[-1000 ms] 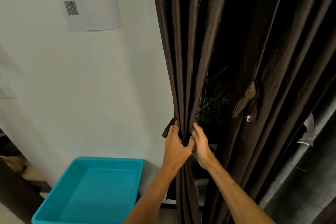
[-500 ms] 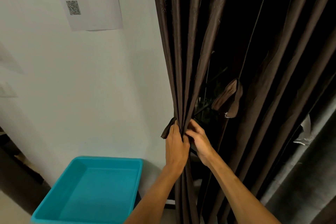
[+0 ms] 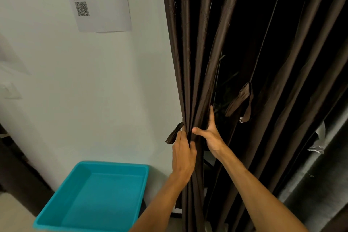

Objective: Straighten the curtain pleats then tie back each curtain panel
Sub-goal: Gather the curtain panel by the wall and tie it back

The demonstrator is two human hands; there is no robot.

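A dark brown curtain panel (image 3: 203, 47) hangs beside the white wall, its pleats gathered into a narrow bunch. My left hand (image 3: 183, 153) grips that bunch from the left, fingers curled round the folds. Just above its knuckles a short brown tie-back strap end (image 3: 174, 133) sticks out to the left. My right hand (image 3: 211, 133) is at the right side of the bunch, thumb stretched left across the folds and fingers pointing up behind the outer pleat. A second brown tie-back loop (image 3: 240, 100) hangs on the other curtain panel (image 3: 293, 62) to the right.
A turquoise plastic tub (image 3: 90, 199) stands low at the left, close to the curtain's foot. A printed sheet with a QR code (image 3: 98, 0) is stuck on the wall (image 3: 84, 90). A grey ledge (image 3: 320, 175) runs along the lower right.
My right hand has let go of its pinch, spread out and slid up along the right of the bunch. My left hand keeps its grip. The loop on the right panel swung slightly.
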